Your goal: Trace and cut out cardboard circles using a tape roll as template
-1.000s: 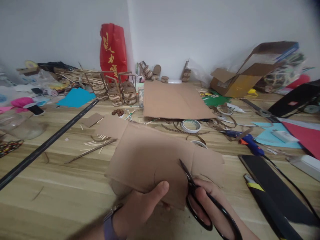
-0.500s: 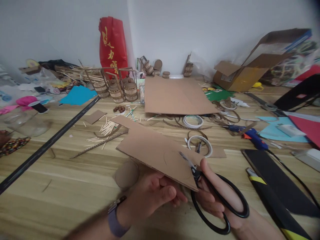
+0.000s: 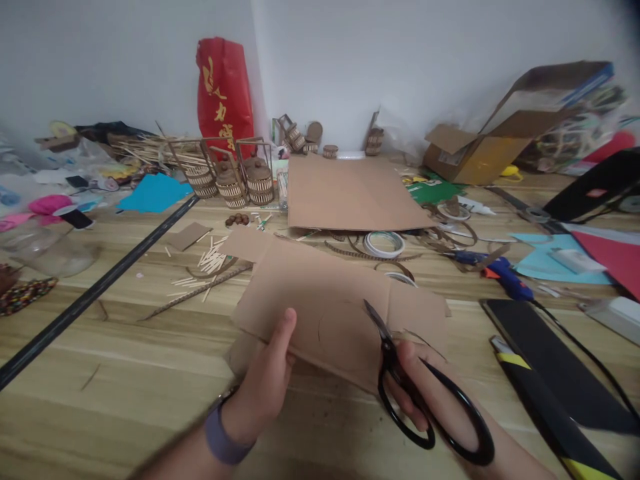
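Note:
My left hand [image 3: 267, 383] grips the near edge of a brown cardboard piece [image 3: 305, 293], thumb on top and the other fingers hidden beneath. A faint round outline is drawn on the cardboard. In my right hand [image 3: 425, 380] is a pair of black-handled scissors [image 3: 387, 347], its blades standing over the cardboard's right part. A slit runs in the cardboard beside the blades, and a flap lies to the right of them. Partly under the cardboard, by my left hand, a round cardboard disc [image 3: 243, 355] rests on the table.
A large cardboard sheet [image 3: 355, 193] lies farther back, with tape rolls [image 3: 384, 245] before it. Small slatted buckets [image 3: 233, 187] stand back left near thin sticks [image 3: 213, 257]. To the right are a blue glue gun [image 3: 510, 277], a black strip [image 3: 550, 360] and a utility knife [image 3: 535, 393].
My left hand has moved left and now holds the cardboard with its thumb on top. The cardboard lies flatter, its right flap now showing. The scissors have shifted slightly left.

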`<state>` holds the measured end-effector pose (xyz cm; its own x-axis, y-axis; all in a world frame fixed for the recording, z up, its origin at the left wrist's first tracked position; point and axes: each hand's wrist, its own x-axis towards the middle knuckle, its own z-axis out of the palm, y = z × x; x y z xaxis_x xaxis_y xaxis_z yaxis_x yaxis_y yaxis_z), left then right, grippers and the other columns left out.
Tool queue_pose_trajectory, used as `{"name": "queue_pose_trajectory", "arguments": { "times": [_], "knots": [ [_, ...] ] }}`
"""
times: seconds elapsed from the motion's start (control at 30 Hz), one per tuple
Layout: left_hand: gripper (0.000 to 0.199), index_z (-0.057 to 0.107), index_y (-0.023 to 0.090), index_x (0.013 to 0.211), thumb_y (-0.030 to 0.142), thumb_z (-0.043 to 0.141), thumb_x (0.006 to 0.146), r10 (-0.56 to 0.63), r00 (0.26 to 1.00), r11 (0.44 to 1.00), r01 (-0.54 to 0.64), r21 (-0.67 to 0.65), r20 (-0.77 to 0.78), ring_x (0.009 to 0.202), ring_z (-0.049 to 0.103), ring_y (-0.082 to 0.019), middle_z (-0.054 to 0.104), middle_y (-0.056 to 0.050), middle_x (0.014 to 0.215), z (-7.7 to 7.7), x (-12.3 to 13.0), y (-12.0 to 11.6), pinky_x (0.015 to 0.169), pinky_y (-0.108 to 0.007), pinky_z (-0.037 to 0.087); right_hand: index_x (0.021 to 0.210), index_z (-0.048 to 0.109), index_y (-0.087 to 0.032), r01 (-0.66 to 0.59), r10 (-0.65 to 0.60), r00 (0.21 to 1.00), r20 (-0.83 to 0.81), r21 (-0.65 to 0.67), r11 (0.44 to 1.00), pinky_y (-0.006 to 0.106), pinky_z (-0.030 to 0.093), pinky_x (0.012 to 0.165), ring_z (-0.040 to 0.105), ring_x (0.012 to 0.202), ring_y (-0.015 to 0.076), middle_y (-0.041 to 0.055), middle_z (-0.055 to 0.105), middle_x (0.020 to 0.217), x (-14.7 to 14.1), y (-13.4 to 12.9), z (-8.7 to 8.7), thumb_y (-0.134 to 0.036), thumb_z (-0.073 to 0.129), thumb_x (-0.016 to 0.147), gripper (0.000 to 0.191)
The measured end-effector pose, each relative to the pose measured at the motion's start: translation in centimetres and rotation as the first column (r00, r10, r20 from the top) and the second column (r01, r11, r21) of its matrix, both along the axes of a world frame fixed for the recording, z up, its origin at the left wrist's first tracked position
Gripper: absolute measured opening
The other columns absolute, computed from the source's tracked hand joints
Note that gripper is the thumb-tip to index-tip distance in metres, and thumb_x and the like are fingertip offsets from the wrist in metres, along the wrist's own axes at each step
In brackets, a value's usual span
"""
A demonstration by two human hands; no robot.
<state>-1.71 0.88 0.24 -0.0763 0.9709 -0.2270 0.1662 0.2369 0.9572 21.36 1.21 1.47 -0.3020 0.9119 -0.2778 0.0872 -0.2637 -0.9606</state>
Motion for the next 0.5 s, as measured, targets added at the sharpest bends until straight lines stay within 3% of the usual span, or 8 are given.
{"name": "queue_pose_trajectory", "arguments": {
  "times": [0.07, 0.13, 0.3, 0.4, 0.5],
  "knots": [
    [0.071, 0.065, 0.014, 0.137, 0.054, 0.069, 0.078, 0.038, 0.997, 0.999, -0.037, 0.023, -0.070, 0.136, 0.057, -0.040, 0.073, -0.016, 0.132, -0.2, -0.7, 0.2, 0.118, -0.049, 0.044, 0.063, 0.055, -0.022, -0.004, 0.003, 1.000, 0.027, 0.007, 1.000, 0.020, 0.020, 0.033, 0.031, 0.030, 0.0063, -0.0058, 0.043, 0.041, 0.1, -0.1, 0.1, -0.100, 0.046, 0.071, 0.079],
    [0.080, 0.060, 0.011, 0.143, 0.045, 0.070, 0.071, 0.035, 0.987, 0.999, -0.029, 0.040, -0.157, 0.138, 0.055, -0.043, 0.071, -0.018, 0.134, -0.4, -1.2, 0.2, 0.119, -0.051, 0.043, 0.059, 0.052, -0.022, -0.015, 0.014, 0.999, 0.049, 0.038, 0.999, 0.020, 0.021, 0.033, 0.030, 0.030, 0.0060, -0.0057, 0.041, 0.040, 0.2, -0.2, 0.2, -0.099, 0.044, 0.073, 0.079],
    [0.073, 0.062, 0.014, 0.141, 0.040, 0.066, 0.073, 0.038, 0.978, 0.997, -0.024, 0.070, -0.207, 0.138, 0.055, -0.041, 0.072, -0.015, 0.133, -0.8, -1.4, -0.1, 0.119, -0.050, 0.043, 0.048, 0.043, -0.023, -0.037, 0.031, 0.998, 0.062, 0.093, 0.995, 0.020, 0.023, 0.035, 0.029, 0.032, 0.0058, -0.0055, 0.037, 0.037, 0.5, -0.4, 0.1, -0.095, 0.041, 0.080, 0.079],
    [0.067, 0.065, 0.018, 0.138, 0.044, 0.067, 0.076, 0.066, 0.980, 0.995, -0.051, 0.081, -0.190, 0.143, 0.050, -0.040, 0.072, -0.012, 0.134, -0.9, -1.4, -0.1, 0.122, -0.049, 0.039, 0.058, 0.052, -0.022, -0.010, 0.006, 0.999, 0.051, 0.083, 0.996, 0.020, 0.024, 0.035, 0.029, 0.032, 0.0066, -0.0075, 0.038, 0.037, 0.6, -0.7, -0.4, -0.094, 0.043, 0.081, 0.076],
    [0.072, 0.065, 0.014, 0.138, 0.047, 0.069, 0.075, 0.055, 0.984, 0.995, -0.041, 0.089, -0.168, 0.144, 0.049, -0.042, 0.068, -0.015, 0.140, -1.0, -1.6, -0.1, 0.123, -0.050, 0.037, 0.074, 0.058, -0.020, 0.002, -0.004, 0.999, 0.045, 0.060, 0.998, 0.020, 0.024, 0.036, 0.028, 0.032, 0.0064, -0.0095, 0.040, 0.039, 0.7, -0.9, -1.0, -0.090, 0.045, 0.085, 0.071]
  ]
}}
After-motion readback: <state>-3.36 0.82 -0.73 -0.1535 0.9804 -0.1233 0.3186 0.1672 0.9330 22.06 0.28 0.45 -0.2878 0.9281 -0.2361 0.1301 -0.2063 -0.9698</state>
